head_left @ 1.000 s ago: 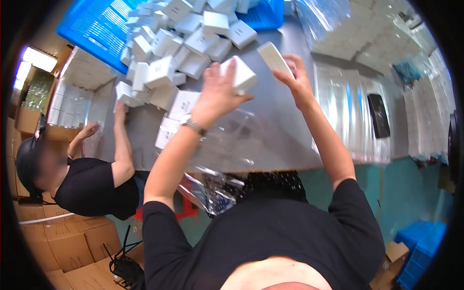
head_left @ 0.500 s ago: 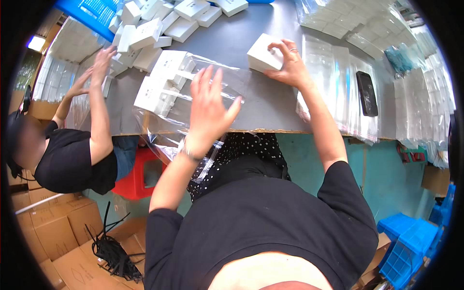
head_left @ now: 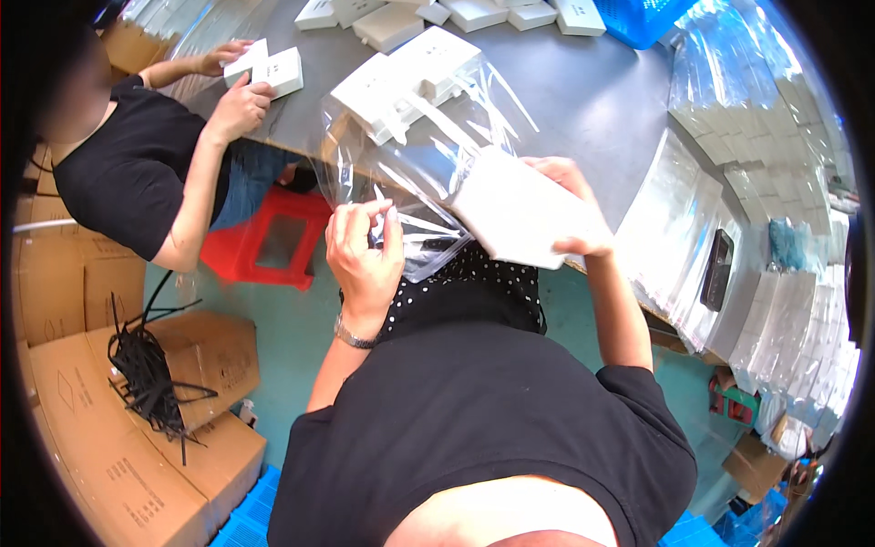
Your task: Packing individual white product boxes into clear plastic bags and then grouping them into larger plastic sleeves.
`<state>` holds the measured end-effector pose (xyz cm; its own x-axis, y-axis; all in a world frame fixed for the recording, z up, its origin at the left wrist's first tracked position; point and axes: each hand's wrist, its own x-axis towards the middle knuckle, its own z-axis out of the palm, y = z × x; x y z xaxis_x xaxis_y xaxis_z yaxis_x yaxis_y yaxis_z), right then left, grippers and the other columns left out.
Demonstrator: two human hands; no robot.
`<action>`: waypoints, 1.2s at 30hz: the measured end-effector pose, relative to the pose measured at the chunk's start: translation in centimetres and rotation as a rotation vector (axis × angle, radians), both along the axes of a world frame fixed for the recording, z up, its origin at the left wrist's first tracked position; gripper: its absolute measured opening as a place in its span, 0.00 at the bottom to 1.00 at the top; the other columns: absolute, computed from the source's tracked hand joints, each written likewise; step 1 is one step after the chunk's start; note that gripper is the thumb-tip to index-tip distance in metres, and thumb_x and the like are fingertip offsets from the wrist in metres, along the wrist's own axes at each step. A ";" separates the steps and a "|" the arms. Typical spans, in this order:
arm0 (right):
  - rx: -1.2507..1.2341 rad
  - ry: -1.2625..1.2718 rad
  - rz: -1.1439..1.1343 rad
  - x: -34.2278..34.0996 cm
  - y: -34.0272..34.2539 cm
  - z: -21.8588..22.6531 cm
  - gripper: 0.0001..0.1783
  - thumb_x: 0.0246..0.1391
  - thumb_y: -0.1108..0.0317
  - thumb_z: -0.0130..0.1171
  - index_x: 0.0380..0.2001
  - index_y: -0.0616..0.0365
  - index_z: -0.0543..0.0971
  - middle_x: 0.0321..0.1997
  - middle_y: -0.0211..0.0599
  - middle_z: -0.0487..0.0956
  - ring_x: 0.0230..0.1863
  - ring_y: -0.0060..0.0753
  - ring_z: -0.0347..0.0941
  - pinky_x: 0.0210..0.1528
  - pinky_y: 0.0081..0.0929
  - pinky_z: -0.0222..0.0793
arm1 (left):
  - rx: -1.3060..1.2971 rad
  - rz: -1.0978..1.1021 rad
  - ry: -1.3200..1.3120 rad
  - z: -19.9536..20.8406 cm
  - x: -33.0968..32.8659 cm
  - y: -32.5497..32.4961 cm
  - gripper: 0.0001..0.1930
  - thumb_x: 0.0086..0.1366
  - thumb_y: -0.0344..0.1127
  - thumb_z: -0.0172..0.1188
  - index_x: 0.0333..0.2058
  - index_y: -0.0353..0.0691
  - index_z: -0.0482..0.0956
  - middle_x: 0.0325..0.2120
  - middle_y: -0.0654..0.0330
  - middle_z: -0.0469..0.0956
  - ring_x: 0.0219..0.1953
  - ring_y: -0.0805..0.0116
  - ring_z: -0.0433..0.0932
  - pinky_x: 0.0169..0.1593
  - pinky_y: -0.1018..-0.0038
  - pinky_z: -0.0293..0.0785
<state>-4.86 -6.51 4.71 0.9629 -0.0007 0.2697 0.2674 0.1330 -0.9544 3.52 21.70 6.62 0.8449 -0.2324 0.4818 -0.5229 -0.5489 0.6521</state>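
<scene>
My right hand [head_left: 583, 210] grips a white box [head_left: 515, 210], its fingers along the far right edge and the thumb underneath. The box is tilted, slightly blurred, and overlaps the near end of a clear plastic bag [head_left: 415, 182]. At the bag's near edge, the fingertips of my left hand [head_left: 365, 260] pinch the film. White boxes [head_left: 374, 96] lie side by side at the bag's far end, on the table. Whether the held box is inside the bag's mouth or over it, I cannot tell.
A co-worker at the left handles small white boxes [head_left: 278, 71]. Loose white boxes [head_left: 387, 25] and a blue basket [head_left: 643, 18] are at the back of the grey table [head_left: 583, 100]. Stacked clear bags [head_left: 665, 228] and a black phone [head_left: 718, 269] lie right. A red stool [head_left: 292, 242] stands left.
My right hand has lifted the white box off the table and brought it to the bag. My left hand has gone from spread over the bag to pinching its near edge. The view has shifted.
</scene>
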 end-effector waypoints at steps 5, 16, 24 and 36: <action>-0.752 0.029 -0.401 3.3 4.4 1.3 0.44 0.28 0.50 0.74 0.52 0.59 0.75 0.64 0.54 0.68 0.66 0.48 0.64 0.64 0.44 0.61 | -0.201 0.009 -0.020 0.9 1.0 -0.3 0.05 0.63 0.29 0.64 0.37 0.36 0.81 0.20 0.64 0.71 0.23 0.75 0.69 0.31 0.74 0.69; -0.688 -0.280 -0.231 6.5 8.0 0.8 0.44 0.25 0.57 0.76 0.54 0.54 0.78 0.68 0.57 0.63 0.66 0.57 0.65 0.63 0.45 0.66 | -0.088 -0.043 -0.168 1.3 0.5 0.9 0.09 0.60 0.29 0.67 0.39 0.41 0.80 0.17 0.67 0.70 0.21 0.68 0.70 0.31 0.69 0.66; -0.745 -0.380 -0.286 5.8 9.0 0.0 0.42 0.23 0.60 0.76 0.52 0.54 0.79 0.70 0.54 0.58 0.68 0.56 0.61 0.62 0.46 0.67 | -0.117 -0.005 -0.091 0.7 0.1 1.9 0.10 0.60 0.30 0.67 0.41 0.40 0.80 0.16 0.66 0.70 0.20 0.67 0.70 0.30 0.69 0.66; -0.913 -0.413 -0.365 12.5 12.0 -1.3 0.43 0.26 0.59 0.78 0.54 0.52 0.77 0.67 0.60 0.59 0.69 0.61 0.58 0.64 0.49 0.65 | -0.086 -0.136 -0.289 -0.8 0.4 0.1 0.08 0.58 0.25 0.66 0.37 0.38 0.79 0.24 0.61 0.79 0.25 0.63 0.73 0.33 0.68 0.68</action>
